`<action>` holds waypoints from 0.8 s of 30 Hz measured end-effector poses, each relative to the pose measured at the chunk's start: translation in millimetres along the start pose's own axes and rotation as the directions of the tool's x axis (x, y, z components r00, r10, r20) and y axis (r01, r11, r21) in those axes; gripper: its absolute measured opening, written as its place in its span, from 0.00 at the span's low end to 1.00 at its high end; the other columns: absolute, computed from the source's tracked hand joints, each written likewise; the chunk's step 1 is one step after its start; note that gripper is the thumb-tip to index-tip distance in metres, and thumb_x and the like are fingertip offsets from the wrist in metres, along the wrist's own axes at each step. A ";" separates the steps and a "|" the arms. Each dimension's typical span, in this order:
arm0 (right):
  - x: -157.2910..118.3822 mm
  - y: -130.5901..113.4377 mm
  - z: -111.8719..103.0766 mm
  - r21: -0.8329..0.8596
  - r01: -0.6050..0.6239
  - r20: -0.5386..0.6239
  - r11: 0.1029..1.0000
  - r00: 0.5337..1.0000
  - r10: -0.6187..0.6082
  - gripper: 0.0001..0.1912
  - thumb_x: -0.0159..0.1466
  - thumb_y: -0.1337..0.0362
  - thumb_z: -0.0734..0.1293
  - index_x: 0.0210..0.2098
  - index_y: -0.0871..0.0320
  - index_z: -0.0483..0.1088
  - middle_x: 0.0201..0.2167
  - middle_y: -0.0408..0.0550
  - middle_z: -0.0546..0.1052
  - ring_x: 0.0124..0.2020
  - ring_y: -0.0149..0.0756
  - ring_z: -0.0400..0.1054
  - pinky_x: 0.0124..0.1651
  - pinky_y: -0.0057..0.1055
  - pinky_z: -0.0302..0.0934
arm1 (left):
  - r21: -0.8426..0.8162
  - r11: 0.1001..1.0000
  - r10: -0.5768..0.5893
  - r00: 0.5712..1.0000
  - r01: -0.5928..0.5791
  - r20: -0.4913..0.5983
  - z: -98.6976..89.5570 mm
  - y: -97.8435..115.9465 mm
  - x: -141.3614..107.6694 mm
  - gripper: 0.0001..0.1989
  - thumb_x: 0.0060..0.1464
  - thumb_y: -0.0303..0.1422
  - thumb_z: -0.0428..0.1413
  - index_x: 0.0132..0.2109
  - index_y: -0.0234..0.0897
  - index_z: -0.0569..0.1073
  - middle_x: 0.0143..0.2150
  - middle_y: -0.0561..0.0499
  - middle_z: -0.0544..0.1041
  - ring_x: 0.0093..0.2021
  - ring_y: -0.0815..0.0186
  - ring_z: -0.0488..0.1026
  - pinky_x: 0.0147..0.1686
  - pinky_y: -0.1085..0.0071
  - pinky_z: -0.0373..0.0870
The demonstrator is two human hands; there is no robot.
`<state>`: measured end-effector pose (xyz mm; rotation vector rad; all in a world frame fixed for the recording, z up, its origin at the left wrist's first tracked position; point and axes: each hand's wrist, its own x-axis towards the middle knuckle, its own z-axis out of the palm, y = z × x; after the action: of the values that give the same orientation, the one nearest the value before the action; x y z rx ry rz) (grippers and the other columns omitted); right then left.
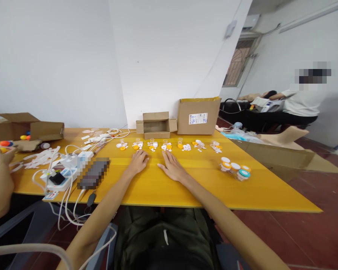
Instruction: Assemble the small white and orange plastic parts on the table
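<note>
My left hand (138, 163) rests palm down on the yellow table, its fingers lying loosely apart and nothing in its grasp. Flat beside it, my right hand (173, 167) has its fingers spread and thumb out, also holding nothing. Just beyond the fingertips runs a row of small piles of white and orange round plastic parts, with little clear cups among them. An orange ring-shaped part (122, 148) lies in the leftmost pile. White discs (187, 147) are grouped right of my right hand. Farther right stand several clear jars with white, orange and teal lids (244, 173).
A small open carton (157, 127) and a larger closed carton (198, 117) stand at the back. Left are a phone (94, 173), a power strip (63, 180) and tangled white cables. Another person's hand (1, 154) holds coloured balls at far left; someone sits at far right.
</note>
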<state>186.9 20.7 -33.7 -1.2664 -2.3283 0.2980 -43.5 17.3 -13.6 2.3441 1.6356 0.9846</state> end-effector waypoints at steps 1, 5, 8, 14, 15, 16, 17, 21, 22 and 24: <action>2.1 0.8 0.8 0.002 -0.004 -0.004 1.000 1.000 0.004 0.42 0.69 0.38 0.53 0.73 0.56 0.46 0.74 0.59 0.50 0.74 0.52 0.45 0.73 0.52 0.42 | 0.029 1.000 0.003 1.000 -0.003 0.001 0.4 0.0 0.1 0.07 0.60 0.30 0.55 0.43 0.41 0.76 0.47 0.44 0.76 0.53 0.53 0.70 0.54 0.56 0.66; 12.5 7.8 4.9 -0.003 -0.051 -0.059 0.999 0.997 0.051 0.41 0.69 0.43 0.56 0.73 0.59 0.45 0.74 0.63 0.48 0.74 0.55 0.43 0.72 0.56 0.40 | 0.124 0.992 0.019 1.000 -0.021 0.020 2.5 -0.3 2.7 0.08 0.62 0.32 0.52 0.45 0.41 0.74 0.50 0.43 0.74 0.54 0.52 0.68 0.54 0.56 0.66; 22.5 15.0 7.1 0.012 -0.088 -0.133 0.996 0.987 0.088 0.39 0.70 0.47 0.57 0.73 0.58 0.44 0.74 0.64 0.49 0.74 0.56 0.44 0.71 0.57 0.42 | 0.171 0.985 0.013 0.999 -0.021 0.050 3.7 -1.7 5.9 0.08 0.63 0.32 0.51 0.46 0.40 0.73 0.51 0.42 0.73 0.55 0.52 0.68 0.55 0.55 0.65; 44.4 14.7 1.5 -0.020 -0.255 -0.132 0.967 0.959 0.250 0.39 0.68 0.51 0.62 0.72 0.59 0.46 0.73 0.65 0.50 0.72 0.57 0.48 0.71 0.55 0.45 | 0.218 0.976 -0.004 0.998 -0.010 0.062 6.1 -3.5 8.9 0.07 0.64 0.33 0.51 0.46 0.40 0.72 0.51 0.44 0.73 0.55 0.54 0.68 0.55 0.56 0.66; 48.0 13.1 -0.3 -0.035 -0.282 -0.127 0.959 0.953 0.276 0.39 0.68 0.51 0.62 0.72 0.59 0.47 0.73 0.65 0.50 0.72 0.57 0.48 0.71 0.54 0.45 | 0.223 0.975 -0.014 0.998 0.001 0.058 6.5 -3.3 8.9 0.07 0.64 0.33 0.51 0.46 0.40 0.72 0.51 0.44 0.73 0.55 0.54 0.68 0.55 0.56 0.67; 51.6 11.6 -2.1 -0.048 -0.303 -0.125 0.952 0.947 0.295 0.39 0.67 0.50 0.63 0.72 0.58 0.48 0.73 0.64 0.50 0.72 0.58 0.48 0.70 0.54 0.45 | 0.226 0.974 -0.018 0.998 0.004 0.058 6.8 -3.0 8.7 0.07 0.64 0.34 0.51 0.46 0.40 0.72 0.51 0.44 0.73 0.55 0.54 0.68 0.55 0.56 0.67; 55.2 10.5 -3.7 -0.057 -0.317 -0.126 0.947 0.943 0.308 0.39 0.67 0.50 0.63 0.72 0.57 0.49 0.73 0.63 0.51 0.72 0.58 0.48 0.70 0.54 0.45 | 0.228 0.974 -0.017 0.998 0.003 0.059 7.0 -2.6 8.4 0.07 0.64 0.34 0.51 0.46 0.40 0.72 0.51 0.44 0.73 0.55 0.54 0.68 0.55 0.56 0.67; 69.3 9.9 -7.7 -0.075 -0.329 -0.130 0.941 0.939 0.318 0.37 0.68 0.48 0.63 0.71 0.54 0.52 0.72 0.61 0.53 0.71 0.59 0.49 0.69 0.54 0.46 | 0.215 0.977 -0.004 0.998 -0.010 0.062 7.0 -1.4 5.4 0.06 0.65 0.34 0.51 0.45 0.41 0.72 0.50 0.45 0.73 0.54 0.54 0.69 0.54 0.55 0.68; 72.6 10.5 -8.1 -0.076 -0.327 -0.130 0.942 0.940 0.315 0.36 0.68 0.48 0.63 0.71 0.53 0.53 0.72 0.61 0.54 0.71 0.59 0.50 0.69 0.55 0.47 | 0.207 0.978 0.005 0.998 -0.018 0.064 7.1 -1.3 4.3 0.06 0.65 0.34 0.51 0.46 0.42 0.72 0.49 0.45 0.73 0.54 0.54 0.69 0.54 0.55 0.68; 78.8 12.3 -8.0 -0.075 -0.330 -0.131 0.941 0.939 0.318 0.35 0.67 0.47 0.64 0.70 0.51 0.55 0.72 0.61 0.54 0.70 0.61 0.52 0.68 0.56 0.48 | 0.189 0.981 0.024 0.997 -0.036 0.067 7.3 -1.1 2.0 0.06 0.65 0.34 0.51 0.46 0.42 0.72 0.49 0.46 0.72 0.54 0.55 0.68 0.55 0.55 0.68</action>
<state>163.4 93.0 -8.2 -1.6725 -2.0520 0.2128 -39.8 21.4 -18.9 2.4992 1.7456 0.7802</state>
